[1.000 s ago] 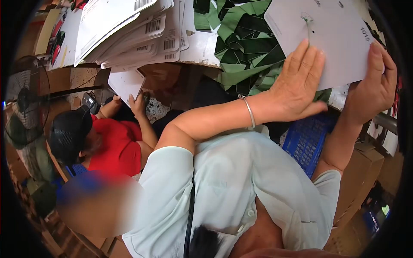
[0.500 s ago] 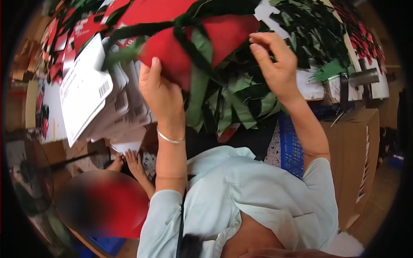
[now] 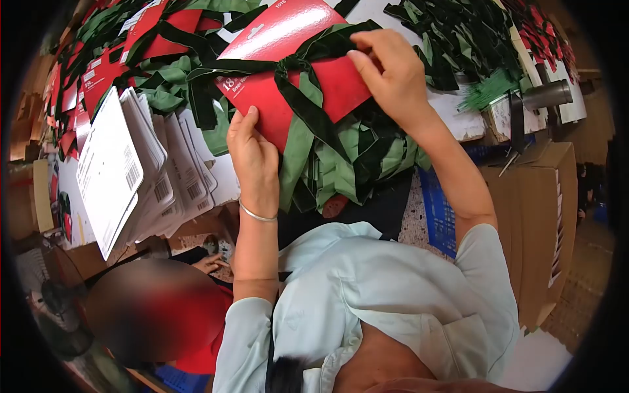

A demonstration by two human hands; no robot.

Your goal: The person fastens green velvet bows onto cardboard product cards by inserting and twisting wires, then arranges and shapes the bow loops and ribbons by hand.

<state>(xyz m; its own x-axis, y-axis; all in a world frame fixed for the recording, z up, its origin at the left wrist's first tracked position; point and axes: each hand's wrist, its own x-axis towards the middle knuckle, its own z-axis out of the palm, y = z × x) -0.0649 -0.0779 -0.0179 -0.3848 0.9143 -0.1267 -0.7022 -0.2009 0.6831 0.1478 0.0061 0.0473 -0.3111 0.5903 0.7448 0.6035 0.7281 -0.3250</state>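
Observation:
A red printed card (image 3: 341,92) with a hang hole is held up in front of me. A dark green velvet ribbon bow (image 3: 286,64) is tied across it, its tails hanging down over the front. My left hand (image 3: 254,154) grips the card's lower left edge between thumb and fingers. At the upper right of the card, my right hand (image 3: 393,75) has thumb and fingers pinched at the ribbon's right end. Below the card lies a pile of green ribbons (image 3: 347,160) at the table edge.
White barcoded cards (image 3: 118,164) stand stacked at left. Red cards with green bows (image 3: 164,42) cover the table's far left. More ribbons (image 3: 445,39) lie at right, near a metal tube (image 3: 547,95). A cardboard box (image 3: 534,229) stands lower right. Another person's hand (image 3: 208,263) shows lower left.
The card has tilted and come into clearer view, showing its print and hang hole. My right hand has moved up and left onto the ribbon's end. The other person's hands have shifted.

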